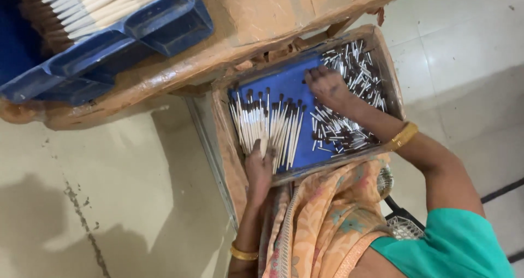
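Note:
A shallow brown tray point(224, 120) with a blue floor lies in front of me. My left hand point(260, 171) grips the lower ends of a fanned bundle of white sticks with dark tips point(267, 122) at the tray's left side. My right hand point(329, 87) rests palm down on a loose heap of short dark-tipped sticks point(355, 70) in the tray's right half, fingers spread among them. Both wrists wear gold bangles.
A blue plastic crate point(164, 21) holding long pale sticks stands on a worn brown bench point(262, 16) above the tray. Pale tiled floor point(109, 190) lies to the left and right. An orange patterned cloth point(322, 218) covers my lap below the tray.

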